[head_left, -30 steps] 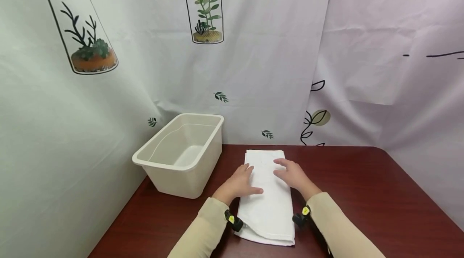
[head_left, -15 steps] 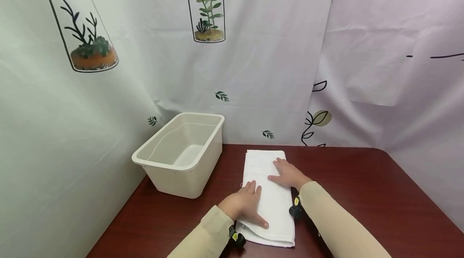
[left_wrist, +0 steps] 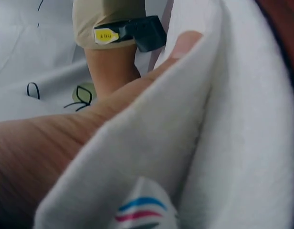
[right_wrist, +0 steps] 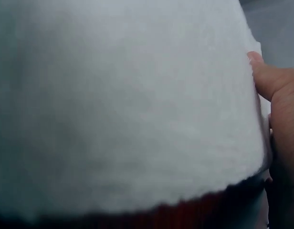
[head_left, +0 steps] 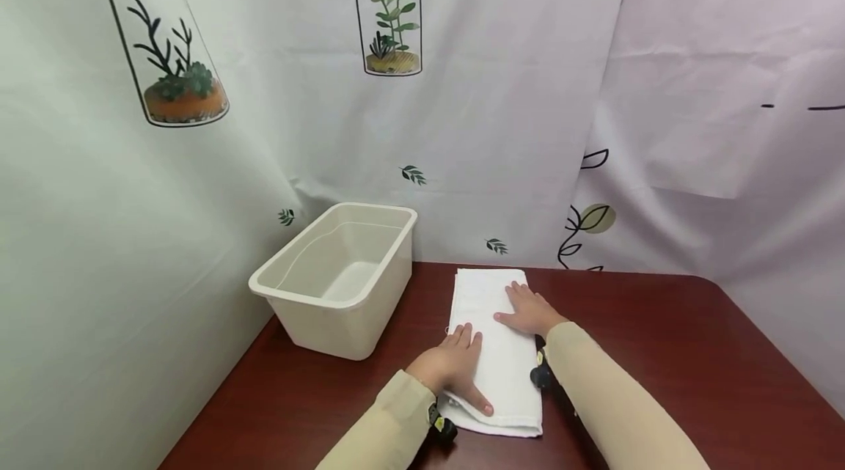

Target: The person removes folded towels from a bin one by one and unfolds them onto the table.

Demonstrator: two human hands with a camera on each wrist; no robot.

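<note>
Both palms down now: your left grip [head_left: 455,364] lies flat on the white folded cloth [head_left: 507,375], fingers straight and spread apart, thumb out to the side. Your right grip [head_left: 528,311] is a little farther forward, resting on the cloth's right edge, its fingers spread too, clamped on nothing. So there's the cloth, right beneath and between your two grips, longways away from you, and up close from the left wrist a label [left_wrist: 142,212] with blue and pink stripes shows by its fold. Under it all, the dark red-brown bench [head_left: 667,367], smooth with a soft sheen, runs wide to the right of your right grip and rounds off at its far corner. Forward and left of your left grip stands the off-white bin [head_left: 317,323], upright, apart from the cloth. And beyond both grips, pale creased drapery [head_left: 488,140] hangs behind the bench and down its left side, printed with jarred plants [head_left: 391,34] and leafy sprigs.
</note>
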